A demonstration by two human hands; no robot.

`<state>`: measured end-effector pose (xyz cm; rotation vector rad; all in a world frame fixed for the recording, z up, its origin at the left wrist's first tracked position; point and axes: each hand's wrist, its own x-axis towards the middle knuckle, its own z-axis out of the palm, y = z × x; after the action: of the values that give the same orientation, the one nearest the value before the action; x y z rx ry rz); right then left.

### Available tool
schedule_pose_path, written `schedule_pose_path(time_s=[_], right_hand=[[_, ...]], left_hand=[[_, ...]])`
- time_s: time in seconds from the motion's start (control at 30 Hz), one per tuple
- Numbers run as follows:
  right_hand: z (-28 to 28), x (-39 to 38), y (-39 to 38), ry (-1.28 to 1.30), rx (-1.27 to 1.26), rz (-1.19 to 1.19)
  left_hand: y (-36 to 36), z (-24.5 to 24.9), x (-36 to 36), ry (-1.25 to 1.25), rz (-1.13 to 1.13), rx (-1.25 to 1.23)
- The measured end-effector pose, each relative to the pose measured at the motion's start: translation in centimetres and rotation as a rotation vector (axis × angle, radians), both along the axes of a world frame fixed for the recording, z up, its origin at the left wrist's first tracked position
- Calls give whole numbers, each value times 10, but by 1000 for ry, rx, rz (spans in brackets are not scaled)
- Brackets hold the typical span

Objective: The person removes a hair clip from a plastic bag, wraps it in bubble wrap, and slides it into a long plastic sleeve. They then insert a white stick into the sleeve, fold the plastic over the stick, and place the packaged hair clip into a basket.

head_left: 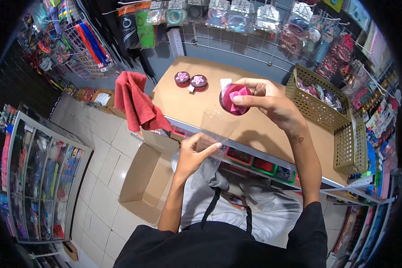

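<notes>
My right hand (277, 103) grips a round maroon case (225, 102) with pink on its face, raised over the light wooden counter (176, 103). A small white tag (225, 83) sticks up at the case's edge. Lower and to the left, my left hand (193, 154) pinches a clear plastic bag (216, 121) between thumb and fingers. The bag's upper end reaches close below the case. Farther back on the counter stand two similar round cases, a left one (182, 79) and a right one (198, 82), both with pink flower tops.
A red cloth (136, 105) hangs at the counter's left end. Olive perforated baskets (315, 111) with packets line its right side. An open cardboard box (140, 196) sits on the tiled floor. Packaged accessories (236, 20) hang on the wall grid; a display case (44, 178) stands left.
</notes>
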<state>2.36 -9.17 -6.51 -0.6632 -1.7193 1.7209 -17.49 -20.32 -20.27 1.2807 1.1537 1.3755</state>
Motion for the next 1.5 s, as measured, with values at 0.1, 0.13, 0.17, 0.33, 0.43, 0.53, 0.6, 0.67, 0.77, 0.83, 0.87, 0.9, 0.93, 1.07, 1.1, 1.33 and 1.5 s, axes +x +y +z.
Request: schedule_pose_path(time_s=[0.1,0.13,0.17,0.33,0.43,0.53,0.6,0.67,0.77,0.83,0.87,0.9,0.93,1.07,1.1,1.33,1.5], right_hand=[[-1,12,-4,-107,-19,4],[-3,15,-6,-117,-26,-21],[-5,17,-6,-126,-28,-32],[-17,31,-4,-146,-109,-87],[-17,35,-8,-148,-99,-73],[-21,39,-8,-158,-65,-75],[-22,40,-10,-137,-55,-96],[-22,40,-13,-119,-44,-118],[-21,39,-19,-104,-22,-142],[-21,39,-22,-100,-3,-141],[-21,39,-24,-98,25,-151],[-20,40,-27,-97,53,-162],[-19,40,-29,-95,81,-175],[-28,41,-37,-27,111,-253],[-29,41,-39,-11,110,-264],[-50,55,-45,-115,198,-237],[-75,62,-65,35,45,-302]], left_hand=[[1,10,10,28,-33,-21],[2,11,12,45,-37,-26],[3,12,14,47,-47,-17],[7,10,20,183,-88,60],[8,6,25,145,-95,40],[9,4,24,217,-149,42],[11,6,30,154,-151,103],[15,12,36,24,-171,143],[24,29,42,-152,-230,146],[32,35,43,-103,-274,112],[36,35,47,-132,-256,134],[38,37,49,-150,-251,131],[39,41,51,-168,-247,127],[40,39,63,-246,-181,151],[40,39,66,-269,-168,152],[39,38,81,-292,-149,143],[37,48,89,-401,-197,94]])
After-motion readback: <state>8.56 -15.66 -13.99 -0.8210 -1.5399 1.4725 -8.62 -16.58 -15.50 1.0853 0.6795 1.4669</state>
